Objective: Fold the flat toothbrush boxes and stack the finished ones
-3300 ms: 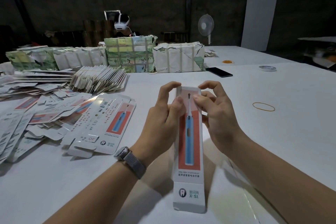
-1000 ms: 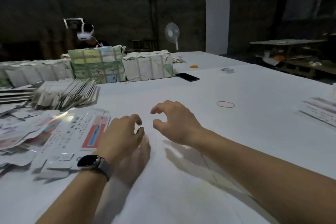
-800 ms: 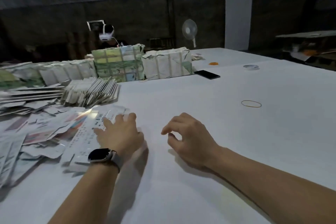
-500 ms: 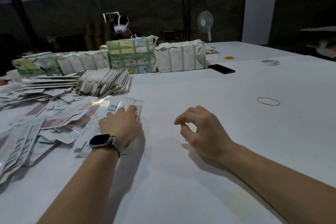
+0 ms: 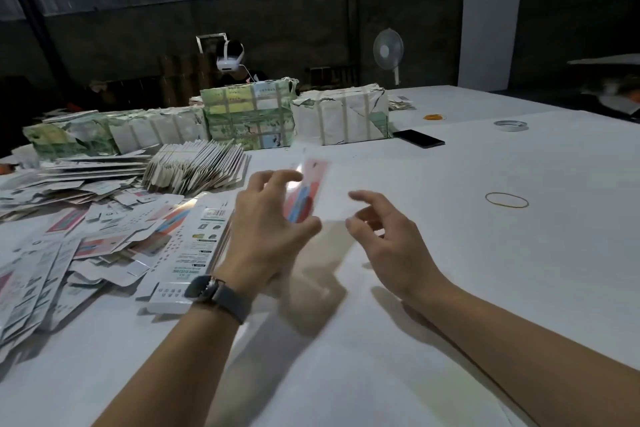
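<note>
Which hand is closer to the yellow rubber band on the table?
Right. The right hand is over the table, left of the rubber band with bare table between them. The left hand is farther left, holding a flat box.

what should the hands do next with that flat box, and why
Probably bring the right hand in to catch the free edge of the flat box. The left hand grips the blank, blurred, lifted off the table just beside the loose pile, while the right hand hovers open and apart from it. Folding likely needs both hands.
</note>
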The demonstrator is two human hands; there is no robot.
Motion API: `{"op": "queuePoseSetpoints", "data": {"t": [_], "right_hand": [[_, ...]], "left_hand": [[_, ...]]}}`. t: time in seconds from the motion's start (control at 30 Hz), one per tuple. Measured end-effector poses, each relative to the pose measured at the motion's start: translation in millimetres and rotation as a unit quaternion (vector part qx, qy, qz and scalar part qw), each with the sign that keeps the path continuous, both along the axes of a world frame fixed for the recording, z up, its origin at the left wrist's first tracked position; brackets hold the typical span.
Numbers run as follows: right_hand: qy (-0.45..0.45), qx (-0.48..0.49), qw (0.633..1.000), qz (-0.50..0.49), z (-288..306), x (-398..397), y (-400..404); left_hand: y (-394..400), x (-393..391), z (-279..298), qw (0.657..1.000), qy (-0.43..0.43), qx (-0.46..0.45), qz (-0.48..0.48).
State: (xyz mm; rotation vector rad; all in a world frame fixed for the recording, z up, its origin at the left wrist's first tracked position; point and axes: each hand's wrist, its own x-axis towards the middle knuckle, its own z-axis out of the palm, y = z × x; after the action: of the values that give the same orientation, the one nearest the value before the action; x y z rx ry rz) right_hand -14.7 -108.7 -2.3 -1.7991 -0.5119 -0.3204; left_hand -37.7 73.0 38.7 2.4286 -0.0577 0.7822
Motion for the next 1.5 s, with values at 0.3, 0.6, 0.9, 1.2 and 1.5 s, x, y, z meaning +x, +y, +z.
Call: {"op": "queuePoseSetpoints", "data": {"t": [0.3, 0.6, 0.9, 1.2, 1.5], "right_hand": [[0.125, 0.182, 0.968, 0.117, 16, -4, -5], [0.132, 0.183, 0.959, 0.171, 12, -7, -5], [0.173, 0.209, 0.939, 0.213, 11, -7, -2], [0.146, 0.252, 0.926, 0.240, 12, -3, -1], [0.130, 0.204, 0.956, 0.163, 12, 1, -5]], "left_hand": [[-61, -19, -12, 0.949, 0.058, -0.234, -0.204], [-60, -20, -12, 0.926, 0.096, -0.302, -0.204], [-54, -16, -12, 0.919, 0.093, -0.321, -0.210], [-64, -13, -16, 0.926, 0.066, -0.298, -0.223], [-52, -11, -6, 0.915, 0.105, -0.306, -0.240]]}}
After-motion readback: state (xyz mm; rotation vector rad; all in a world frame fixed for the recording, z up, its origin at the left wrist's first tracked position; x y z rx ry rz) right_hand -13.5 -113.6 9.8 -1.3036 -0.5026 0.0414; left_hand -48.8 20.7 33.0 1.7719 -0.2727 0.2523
